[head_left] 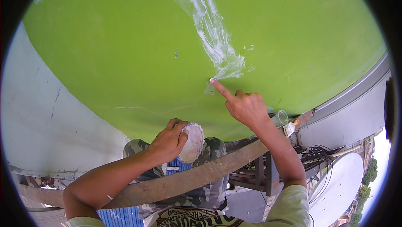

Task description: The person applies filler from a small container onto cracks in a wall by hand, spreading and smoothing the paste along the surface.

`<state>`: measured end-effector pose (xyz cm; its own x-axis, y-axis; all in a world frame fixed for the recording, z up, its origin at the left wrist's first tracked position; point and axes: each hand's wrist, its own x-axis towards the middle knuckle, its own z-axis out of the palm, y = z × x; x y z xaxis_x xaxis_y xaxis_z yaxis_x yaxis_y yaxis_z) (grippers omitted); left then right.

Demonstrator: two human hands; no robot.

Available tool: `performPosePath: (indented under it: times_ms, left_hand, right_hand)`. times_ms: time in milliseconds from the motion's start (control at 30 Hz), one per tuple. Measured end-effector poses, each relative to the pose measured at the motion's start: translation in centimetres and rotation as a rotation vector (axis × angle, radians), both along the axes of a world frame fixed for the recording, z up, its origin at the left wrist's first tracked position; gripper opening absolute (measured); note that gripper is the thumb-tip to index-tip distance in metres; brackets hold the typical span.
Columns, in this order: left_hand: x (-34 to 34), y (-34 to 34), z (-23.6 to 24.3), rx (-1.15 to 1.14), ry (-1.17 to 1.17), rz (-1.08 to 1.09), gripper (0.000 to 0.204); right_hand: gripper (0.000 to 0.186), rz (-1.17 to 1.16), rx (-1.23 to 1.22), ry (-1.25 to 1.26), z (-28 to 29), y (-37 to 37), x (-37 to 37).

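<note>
In my left hand [168, 143] is a round, shallow dish [192, 142], its rim crusted with white paste and its inside pale; my fingers close round its left edge. My right hand [248, 107] holds nothing: its index finger is stretched out, the other fingers curled. White paste coats that fingertip, which touches the curved green surface [138, 38] in front of me. Just above the finger, a streak of white paste [213, 38] begins and runs up to the top of the view, with thin ridges along it.
A curved, rusty bar [184, 184] crosses in front of my body. By my right forearm are a clear plastic cup [281, 117] and a paintbrush [289, 129]. Dark cables [320, 152] and a large satellite dish [337, 189] lie at lower right. A pale wall [50, 118] curves at left.
</note>
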<state>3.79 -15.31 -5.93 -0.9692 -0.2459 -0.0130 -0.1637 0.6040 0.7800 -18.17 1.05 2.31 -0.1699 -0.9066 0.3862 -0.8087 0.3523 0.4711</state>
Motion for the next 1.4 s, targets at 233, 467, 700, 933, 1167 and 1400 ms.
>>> performPosePath:
  times_ms: [233,467,700,933,1167,1400]
  left_hand:
    - [0.1,-0.2,-0.6,-0.013,0.012,-0.019,0.043]
    - [0.1,0.0,-0.7,-0.035,0.021,-0.024,0.043]
    - [0.3,-0.2,-0.2,0.014,-0.021,-0.017,0.041]
    - [0.2,-0.3,-0.7,0.001,-0.002,-0.006,0.041]
    - [0.3,-0.4,-0.9,0.000,-0.005,-0.024,0.041]
    - [0.1,0.0,-0.5,0.009,-0.019,-0.029,0.041]
  right_hand:
    - [0.084,-0.093,-0.098,0.010,3.4,-1.6,0.0]
    - [0.082,-0.016,0.020,-0.024,4.4,-1.3,0.1]
    - [0.083,0.044,0.145,0.031,3.6,-2.0,1.2]
    - [0.087,0.096,0.312,0.116,3.6,-0.1,-0.6]
    - [0.086,0.067,0.163,0.336,8.9,-3.1,0.3]
    - [0.091,0.099,0.299,0.155,5.4,-0.6,-0.1]
